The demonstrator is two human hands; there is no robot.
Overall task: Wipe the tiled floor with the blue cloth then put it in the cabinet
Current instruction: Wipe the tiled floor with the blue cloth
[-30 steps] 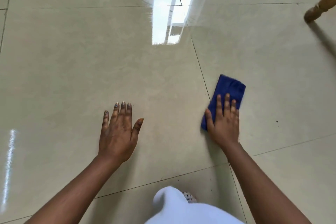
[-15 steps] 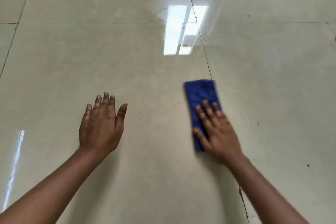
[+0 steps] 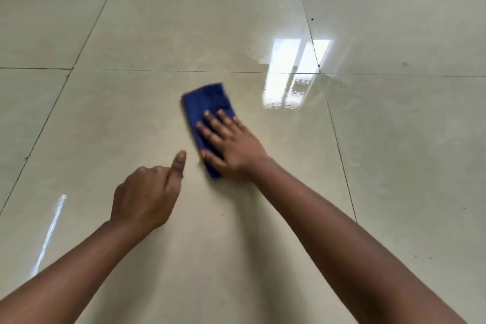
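A folded blue cloth (image 3: 207,104) lies flat on the glossy cream tiled floor (image 3: 163,34) near the middle of the view. My right hand (image 3: 231,144) presses down on the cloth's near half, fingers spread over it and thumb at its near edge. My left hand (image 3: 147,196) rests on the floor just left of the cloth, fingers curled under and thumb sticking out toward it. No cabinet is in view.
Dark grout lines (image 3: 310,23) cross the floor. A bright window reflection (image 3: 294,73) shines on a wet-looking patch to the right of the cloth. Small dark specks (image 3: 222,214) dot the tiles.
My right hand has slid the cloth to the left across the tile. My left hand went from flat with spread fingers to curled. The view has swung, and the wooden furniture leg is gone.
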